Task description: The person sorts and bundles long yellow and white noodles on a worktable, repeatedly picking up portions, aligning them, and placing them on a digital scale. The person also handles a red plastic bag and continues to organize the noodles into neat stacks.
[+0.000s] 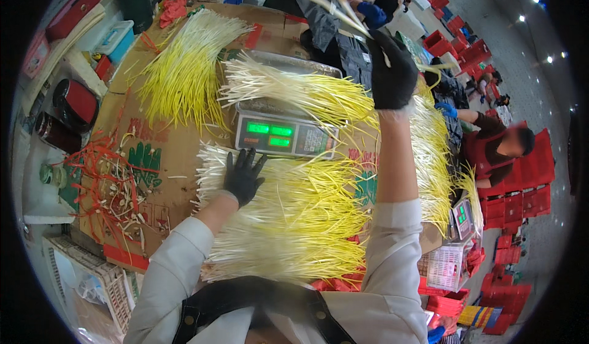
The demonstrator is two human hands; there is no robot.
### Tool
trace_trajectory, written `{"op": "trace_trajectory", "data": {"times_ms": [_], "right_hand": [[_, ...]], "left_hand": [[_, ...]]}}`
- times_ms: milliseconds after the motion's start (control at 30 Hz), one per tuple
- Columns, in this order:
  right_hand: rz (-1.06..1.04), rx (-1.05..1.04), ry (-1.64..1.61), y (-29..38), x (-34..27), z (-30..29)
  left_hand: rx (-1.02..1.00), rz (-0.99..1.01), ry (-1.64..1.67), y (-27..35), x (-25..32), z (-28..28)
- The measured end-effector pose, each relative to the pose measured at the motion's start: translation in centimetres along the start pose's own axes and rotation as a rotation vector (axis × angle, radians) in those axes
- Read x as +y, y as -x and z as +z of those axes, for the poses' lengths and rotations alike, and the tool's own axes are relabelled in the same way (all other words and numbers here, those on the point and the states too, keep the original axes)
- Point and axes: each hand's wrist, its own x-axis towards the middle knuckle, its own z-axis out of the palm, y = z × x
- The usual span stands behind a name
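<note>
My left hand (pixel 244 177), in a black glove, lies with spread fingers on the upper left of a wide pile of blanched yellow chives (pixel 294 224), holding nothing. My right hand (pixel 392 72), also black-gloved, is raised at the upper right. Its fingers are closed around a few pale stalks (pixel 343 15), whose white ends stick out up and left, with yellowish ends to the right. A digital scale (pixel 283 136) with lit green displays stands just beyond the pile. Across its metal pan lies a bundle of chives (pixel 294 84), white ends left and yellow tips right.
Cardboard (pixel 184 160) covers the table. Another chive heap (pixel 188 63) lies at the far left, and a long row (pixel 428 160) runs along the right. Red ties and scraps (pixel 110 187) litter the left. A co-worker (pixel 497 150) stands on the right by a second scale (pixel 461 217).
</note>
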Motion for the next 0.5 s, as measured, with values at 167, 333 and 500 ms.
{"op": "trace_trajectory", "data": {"times_ms": [167,333,500], "right_hand": [[-0.006,-0.292,0.347,2.7,3.1,11.4],[0.151,-0.646,0.041,11.3,2.9,16.8],[0.287,-0.489,-0.096,15.0,1.3,11.7]], "left_hand": [[0.026,0.0,0.022,0.1,0.0,0.4],[0.05,0.03,0.052,0.3,-0.4,0.0],[0.087,0.099,0.081,1.7,-0.7,-1.9]]}}
